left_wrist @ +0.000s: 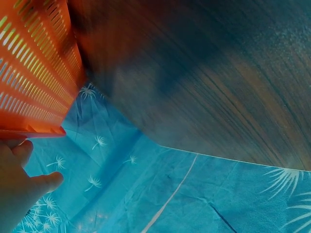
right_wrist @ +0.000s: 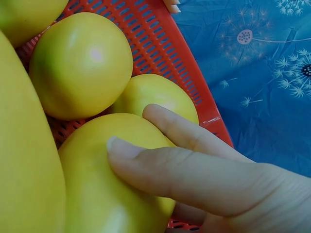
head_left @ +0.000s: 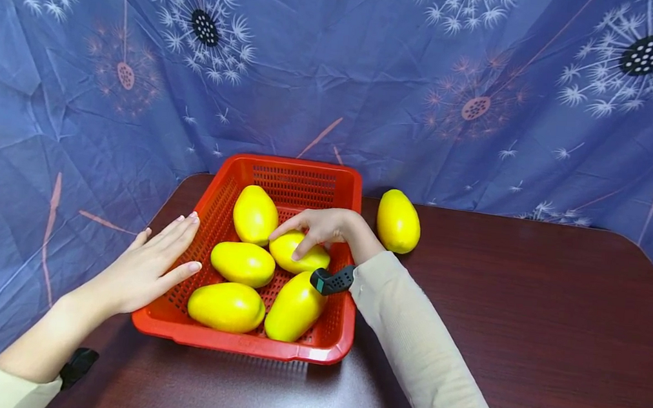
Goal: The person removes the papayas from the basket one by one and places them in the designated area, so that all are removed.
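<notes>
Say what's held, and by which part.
The right hand holds one mango in the basket, thumb on top, fingers round its far side. The left hand grips nothing.

six yellow fruits, one red basket, two hands, one table, apparently two wristbands.

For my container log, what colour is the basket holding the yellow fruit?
Red; the basket shows best in the head view.
</notes>
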### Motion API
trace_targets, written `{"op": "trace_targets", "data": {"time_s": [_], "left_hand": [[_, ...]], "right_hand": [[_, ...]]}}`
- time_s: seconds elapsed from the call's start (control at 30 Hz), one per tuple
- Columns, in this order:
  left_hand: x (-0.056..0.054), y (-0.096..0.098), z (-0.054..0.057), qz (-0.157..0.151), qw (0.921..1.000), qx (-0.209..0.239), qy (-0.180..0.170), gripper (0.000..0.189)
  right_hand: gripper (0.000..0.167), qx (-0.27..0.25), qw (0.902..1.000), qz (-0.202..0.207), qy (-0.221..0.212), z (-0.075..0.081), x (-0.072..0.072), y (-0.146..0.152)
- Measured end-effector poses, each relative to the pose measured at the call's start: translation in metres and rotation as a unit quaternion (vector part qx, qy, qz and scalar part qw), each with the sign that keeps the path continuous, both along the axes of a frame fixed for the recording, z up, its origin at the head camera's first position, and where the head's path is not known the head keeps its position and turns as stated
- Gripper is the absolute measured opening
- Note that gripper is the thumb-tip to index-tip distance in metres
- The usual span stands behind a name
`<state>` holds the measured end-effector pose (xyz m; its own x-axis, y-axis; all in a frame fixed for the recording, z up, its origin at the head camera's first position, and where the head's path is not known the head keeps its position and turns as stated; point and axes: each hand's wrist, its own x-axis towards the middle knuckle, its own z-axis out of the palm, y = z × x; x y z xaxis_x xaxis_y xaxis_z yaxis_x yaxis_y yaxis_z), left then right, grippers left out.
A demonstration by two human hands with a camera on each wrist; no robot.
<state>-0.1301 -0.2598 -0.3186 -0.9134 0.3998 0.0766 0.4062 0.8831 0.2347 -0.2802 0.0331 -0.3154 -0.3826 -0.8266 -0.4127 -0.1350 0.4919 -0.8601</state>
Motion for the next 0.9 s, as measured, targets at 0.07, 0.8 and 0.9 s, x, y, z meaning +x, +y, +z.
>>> {"op": "trace_targets", "data": {"time_s": [0.07, 0.8, 0.9], "left_hand": [[0.000, 0.000, 0.000, 0.001, 1.0000, 0.000, -0.001, 0.071], [0.000, 0.000, 0.000, -0.002, 0.9999, -0.005, 0.009, 0.071], [0.000, 0.000, 0.000, -0.001, 1.0000, -0.004, 0.007, 0.071]], "right_hand": [[0.056, -0.001, 1.0000, 0.001, 0.008, 0.000, 0.000, 0.000], [0.055, -0.060, 0.9955, -0.059, 0.042, 0.014, -0.001, 0.007], [0.055, -0.073, 0.9937, -0.077, 0.036, 0.018, -0.001, 0.009]]}}
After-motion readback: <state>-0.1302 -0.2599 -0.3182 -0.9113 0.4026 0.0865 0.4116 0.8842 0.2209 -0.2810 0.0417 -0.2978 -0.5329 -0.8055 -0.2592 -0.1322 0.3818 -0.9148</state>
